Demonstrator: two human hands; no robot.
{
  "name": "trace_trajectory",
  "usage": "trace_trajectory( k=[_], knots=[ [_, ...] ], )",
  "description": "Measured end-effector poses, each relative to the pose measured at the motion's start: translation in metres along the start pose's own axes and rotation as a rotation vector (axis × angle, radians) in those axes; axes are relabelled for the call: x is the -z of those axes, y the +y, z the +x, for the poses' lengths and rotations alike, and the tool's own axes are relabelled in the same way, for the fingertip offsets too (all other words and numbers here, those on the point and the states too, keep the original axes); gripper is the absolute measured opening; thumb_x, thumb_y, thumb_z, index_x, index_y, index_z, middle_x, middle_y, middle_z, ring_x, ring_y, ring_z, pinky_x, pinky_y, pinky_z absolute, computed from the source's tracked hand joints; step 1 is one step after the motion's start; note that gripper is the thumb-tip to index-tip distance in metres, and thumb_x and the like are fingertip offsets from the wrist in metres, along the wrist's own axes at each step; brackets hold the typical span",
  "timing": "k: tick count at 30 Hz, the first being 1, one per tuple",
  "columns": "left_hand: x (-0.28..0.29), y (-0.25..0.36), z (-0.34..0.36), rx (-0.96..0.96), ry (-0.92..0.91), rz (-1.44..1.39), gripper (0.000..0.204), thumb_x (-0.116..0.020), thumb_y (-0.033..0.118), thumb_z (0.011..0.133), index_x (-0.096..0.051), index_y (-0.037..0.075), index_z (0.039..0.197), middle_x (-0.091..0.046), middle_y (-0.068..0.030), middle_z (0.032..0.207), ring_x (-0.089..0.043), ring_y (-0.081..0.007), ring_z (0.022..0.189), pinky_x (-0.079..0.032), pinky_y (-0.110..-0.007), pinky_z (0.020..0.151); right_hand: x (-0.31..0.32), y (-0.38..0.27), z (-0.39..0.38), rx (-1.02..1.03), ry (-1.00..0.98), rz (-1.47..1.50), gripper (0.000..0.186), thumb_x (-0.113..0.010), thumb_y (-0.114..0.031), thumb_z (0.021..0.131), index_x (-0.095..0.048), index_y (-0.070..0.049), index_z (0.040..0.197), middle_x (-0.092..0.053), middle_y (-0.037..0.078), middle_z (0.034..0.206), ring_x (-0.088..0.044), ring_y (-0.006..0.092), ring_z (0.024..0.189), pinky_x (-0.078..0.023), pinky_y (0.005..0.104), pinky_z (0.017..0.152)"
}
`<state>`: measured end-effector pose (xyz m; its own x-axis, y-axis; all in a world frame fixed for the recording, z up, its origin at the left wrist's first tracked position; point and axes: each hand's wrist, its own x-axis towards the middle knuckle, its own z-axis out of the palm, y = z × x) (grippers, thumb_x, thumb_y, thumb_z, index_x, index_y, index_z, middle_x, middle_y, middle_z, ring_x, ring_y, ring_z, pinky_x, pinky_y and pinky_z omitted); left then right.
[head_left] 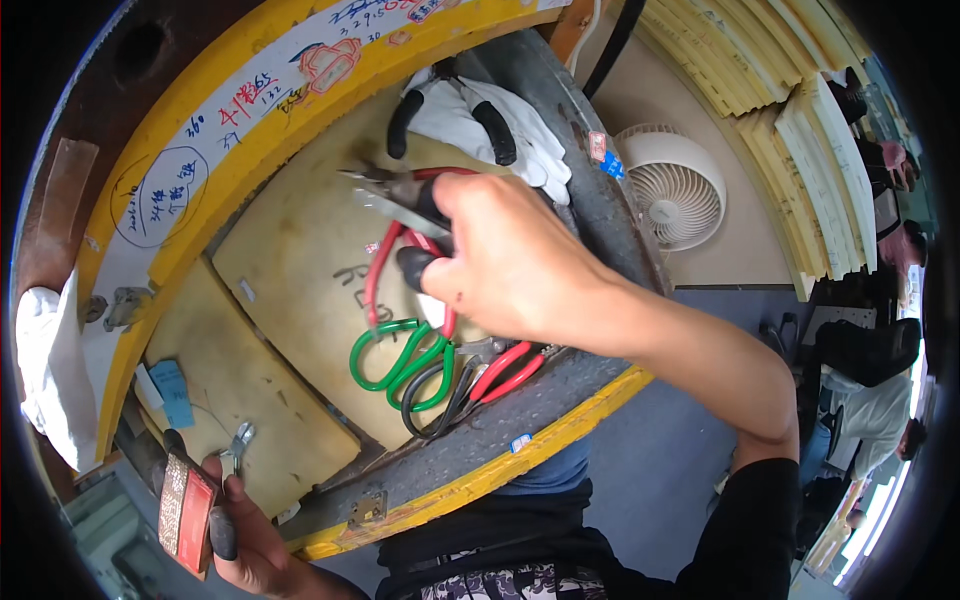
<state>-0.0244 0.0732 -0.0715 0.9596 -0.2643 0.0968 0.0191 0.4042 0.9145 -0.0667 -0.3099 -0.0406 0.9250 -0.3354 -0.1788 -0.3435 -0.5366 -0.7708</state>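
My right hand (500, 255), black covers on its fingertips, is closed around red-handled pliers (378, 280) above the board. Their metal jaws point up-left and are blurred; the palm hides part of the tool. Just below lie green-handled scissors (375, 372), a black-handled tool (418, 425) and another red-handled tool (508, 372), bunched together near the tray's front edge. At lower left my left hand (250, 550), also with black finger covers, grips a flat reddish block (188, 515) with a speckled, glittery side. Beside those fingers a small metal tool (238, 445) shows, partly hidden.
A yellow-edged bench (270, 110) with handwriting curves around the tan board (300, 220). White gloves (465, 110) and black handles lie at the back. A blue slip (172, 393) is at left. Right are a white fan (668, 190), yellowish stacks (790, 160) and other people.
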Motion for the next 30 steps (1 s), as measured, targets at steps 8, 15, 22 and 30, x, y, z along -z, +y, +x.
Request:
trace_trajectory(
  k=[8, 15, 22, 30],
  knots=[
    [0.004, 0.000, 0.001, -0.019, -0.031, -0.028, 0.083, -0.073, 0.009, 0.080, -0.025, -0.008, 0.147, -0.031, -0.0224, 0.153, -0.036, -0.0393, 0.140, -0.034, -0.047, 0.116, -0.003, -0.015, 0.018, 0.295, -0.165, 0.086, 0.011, -0.060, -0.002, 0.075, -0.056, 0.008, 0.076, -0.056, 0.022, 0.061, -0.060, 0.0342, 0.057, -0.046, 0.0443, 0.057],
    [0.009, -0.002, 0.000, -0.010, -0.020, -0.047, 0.085, -0.075, 0.007, 0.078, -0.026, -0.008, 0.146, -0.033, -0.0220, 0.151, -0.037, -0.0395, 0.139, -0.037, -0.047, 0.115, 0.059, 0.027, 0.014, 0.330, 0.252, -0.375, 0.013, -0.060, 0.000, 0.072, -0.061, 0.012, 0.077, -0.062, 0.031, 0.076, -0.065, 0.0452, 0.081, -0.053, 0.0493, 0.076],
    [0.001, -0.001, 0.005, -0.008, -0.075, -0.011, 0.084, -0.075, 0.008, 0.080, -0.026, -0.008, 0.146, -0.034, -0.0220, 0.151, -0.038, -0.0397, 0.138, -0.038, -0.046, 0.114, 0.070, 0.033, 0.023, 0.393, 0.174, -0.661, 0.018, -0.062, 0.002, 0.071, -0.058, 0.008, 0.087, -0.059, 0.027, 0.087, -0.059, 0.0438, 0.089, -0.048, 0.0487, 0.080],
    [-0.001, 0.000, 0.006, -0.010, -0.011, 0.085, 0.080, -0.073, 0.012, 0.083, -0.028, -0.009, 0.146, -0.036, -0.0223, 0.150, -0.039, -0.0387, 0.138, -0.039, -0.046, 0.114, 0.060, 0.043, 0.046, 0.251, -0.059, -0.692, 0.019, -0.058, 0.005, 0.072, -0.054, 0.007, 0.090, -0.059, 0.025, 0.089, -0.057, 0.0430, 0.096, -0.047, 0.0483, 0.083]
  ],
)
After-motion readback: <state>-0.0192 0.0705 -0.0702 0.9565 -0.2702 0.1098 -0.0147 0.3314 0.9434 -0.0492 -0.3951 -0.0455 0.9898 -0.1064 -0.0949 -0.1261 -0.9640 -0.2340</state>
